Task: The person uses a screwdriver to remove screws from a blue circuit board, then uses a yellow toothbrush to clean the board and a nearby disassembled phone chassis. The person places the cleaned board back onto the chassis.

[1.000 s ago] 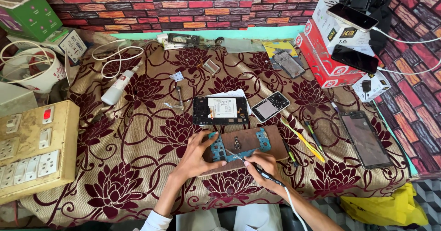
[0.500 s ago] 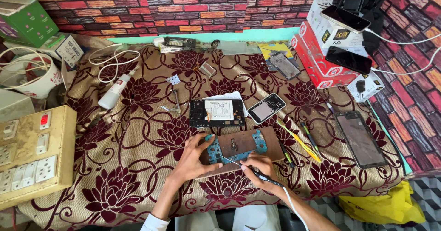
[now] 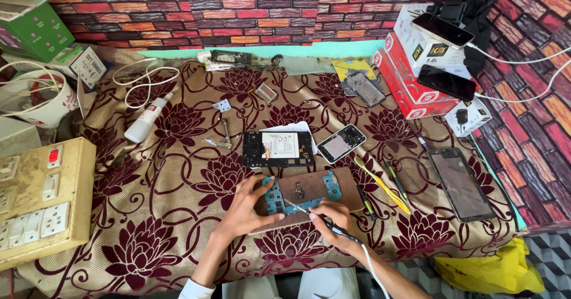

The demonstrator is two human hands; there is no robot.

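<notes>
A blue-green circuit board lies on a brown wooden block near the table's front edge. My left hand rests flat on the board's left end and presses it down. My right hand grips a thin soldering iron like a pen, with its metal tip on the board's middle. The iron's white cord hangs off the table's front. Just behind the block lies an opened phone frame with a white label, and beside it a small phone part.
A floral maroon cloth covers the table. A yellow switchboard sits at left, a white bottle behind it. Tweezers and screwdrivers lie right of the block, then a dark phone. Red and white boxes with phones stand at back right.
The view has shifted slightly. Both hands stay on the circuit board, with the iron's tip moved only a little over it.
</notes>
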